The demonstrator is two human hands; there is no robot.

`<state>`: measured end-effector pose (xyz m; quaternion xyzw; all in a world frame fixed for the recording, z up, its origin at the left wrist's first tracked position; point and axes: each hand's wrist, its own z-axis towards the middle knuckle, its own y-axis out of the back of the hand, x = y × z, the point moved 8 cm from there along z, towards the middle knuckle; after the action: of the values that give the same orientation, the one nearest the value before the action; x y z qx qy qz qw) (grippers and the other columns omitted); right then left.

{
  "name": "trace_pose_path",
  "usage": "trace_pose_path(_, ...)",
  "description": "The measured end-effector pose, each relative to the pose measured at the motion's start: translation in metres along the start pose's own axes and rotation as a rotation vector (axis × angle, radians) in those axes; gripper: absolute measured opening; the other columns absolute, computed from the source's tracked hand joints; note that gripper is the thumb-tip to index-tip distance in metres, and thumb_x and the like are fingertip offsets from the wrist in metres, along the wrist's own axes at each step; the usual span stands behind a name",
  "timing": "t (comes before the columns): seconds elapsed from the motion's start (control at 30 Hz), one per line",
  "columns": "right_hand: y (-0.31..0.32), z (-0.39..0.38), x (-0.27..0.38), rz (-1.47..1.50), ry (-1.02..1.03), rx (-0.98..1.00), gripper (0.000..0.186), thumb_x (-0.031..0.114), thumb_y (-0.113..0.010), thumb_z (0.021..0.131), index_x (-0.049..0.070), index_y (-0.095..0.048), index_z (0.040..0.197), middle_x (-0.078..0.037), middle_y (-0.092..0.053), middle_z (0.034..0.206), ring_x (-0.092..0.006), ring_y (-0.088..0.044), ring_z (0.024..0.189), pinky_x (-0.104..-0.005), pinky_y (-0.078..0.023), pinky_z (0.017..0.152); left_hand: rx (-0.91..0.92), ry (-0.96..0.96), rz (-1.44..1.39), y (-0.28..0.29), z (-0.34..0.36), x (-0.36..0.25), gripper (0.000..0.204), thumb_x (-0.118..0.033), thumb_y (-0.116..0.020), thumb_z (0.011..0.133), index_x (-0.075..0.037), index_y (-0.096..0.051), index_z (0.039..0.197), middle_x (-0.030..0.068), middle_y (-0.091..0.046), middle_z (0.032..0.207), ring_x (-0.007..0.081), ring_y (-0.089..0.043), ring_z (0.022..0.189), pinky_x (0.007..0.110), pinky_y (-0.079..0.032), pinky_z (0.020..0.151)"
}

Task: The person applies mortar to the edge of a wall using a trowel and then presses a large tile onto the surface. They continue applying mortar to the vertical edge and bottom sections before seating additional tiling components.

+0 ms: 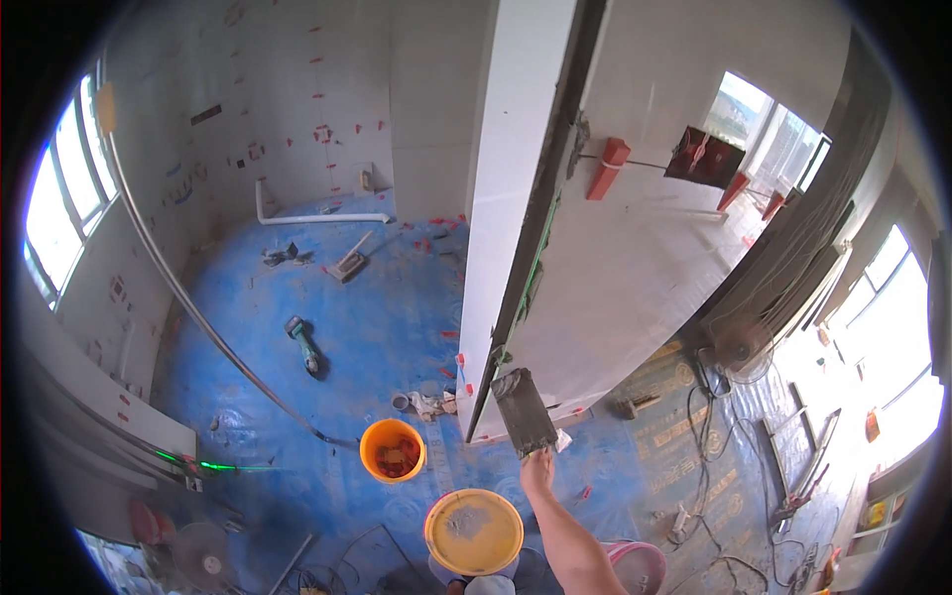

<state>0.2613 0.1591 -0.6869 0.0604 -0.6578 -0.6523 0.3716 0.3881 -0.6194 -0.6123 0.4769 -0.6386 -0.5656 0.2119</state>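
Note:
My right hand (538, 471) is closed around the handle of a flat trowel (526, 416) with a grey blade. Grey mortar clings to the blade's far end, which is close to the lower part of the dark, mortar-coated wall edge (526, 238); whether it touches I cannot tell. Below and left of this hand is a bucket with a yellowish round top (474, 531) and a grey smear on it. An orange bucket (393, 451) with reddish contents stands farther left. My left hand cannot be seen.
Blue sheeting (248, 337) covers the floor, where a green cordless power tool (303, 345) lies. A long pole (183, 297) leans across the left side. To the right are a fan (739, 345), loose cables (706, 446) and a pink bucket (640, 567).

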Motion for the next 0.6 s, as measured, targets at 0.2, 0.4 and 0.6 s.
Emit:
trace_pose_path(0.2,-0.007,0.039,0.022,-0.024,0.041,-0.032,0.045,0.016,-0.059,0.084,0.0,-0.052,0.126,-0.023,-0.056,0.127,-0.0391,-0.05,0.122,-0.0464,-0.039,0.104,-0.013,0.109,-0.222,-0.007,-0.03,-0.007,0.017,-0.027,-0.068,0.076,-0.011,-0.065,0.08,0.0116,-0.064,0.071,0.0345,-0.062,0.07,0.049,-0.049,0.058)
trace_pose_path(0.4,0.168,0.096,0.143,0.191,0.37,-0.298,0.035,0.012,-0.062,0.081,0.001,-0.057,0.114,-0.022,-0.061,0.108,-0.0408,-0.057,0.103,-0.0513,-0.046,0.083,0.269,0.688,-0.54,-0.084,-0.042,-0.017,0.022,-0.03,-0.067,0.079,-0.009,-0.063,0.077,0.0159,-0.065,0.077,0.0373,-0.062,0.075,0.052,-0.048,0.062)
trace_pose_path(0.6,0.296,0.129,0.193,0.184,0.374,-0.291,0.02,0.009,-0.062,0.081,0.002,-0.064,0.099,-0.02,-0.066,0.094,-0.0382,-0.064,0.089,-0.0475,-0.052,0.076,0.195,0.184,-0.076,-0.08,0.023,-0.094,0.03,-0.032,-0.067,0.081,-0.007,-0.066,0.096,0.019,-0.068,0.089,0.0402,-0.062,0.077,0.051,-0.048,0.067)
